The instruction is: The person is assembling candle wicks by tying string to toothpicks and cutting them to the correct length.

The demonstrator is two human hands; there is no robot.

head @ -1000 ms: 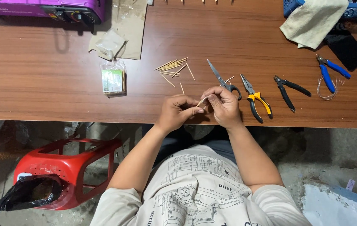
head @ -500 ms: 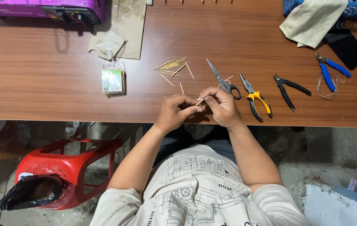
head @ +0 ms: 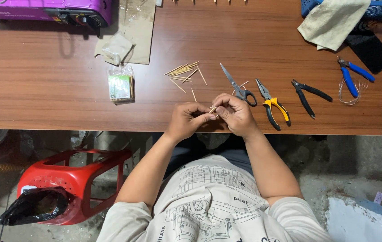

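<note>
While both hands meet at the near table edge, the left hand (head: 187, 120) and right hand (head: 234, 114) pinch one thin pale wooden stick (head: 213, 109) between closed fingertips; since a second ago it has drawn deeper into the grip, so fine fingerwork continues. At two o'clock lie grey-handled steel scissors (head: 237, 85) and yellow-handled pliers (head: 271, 104); at eleven o'clock, loose wooden sticks (head: 184, 71), nothing obstructing.

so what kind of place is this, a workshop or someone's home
Probably a small home craft bench. A wooden table holds hand tools in a row: scissors, yellow-handled pliers, black cutters. Loose thin sticks lie nearby, and both hands pinch one.
</note>
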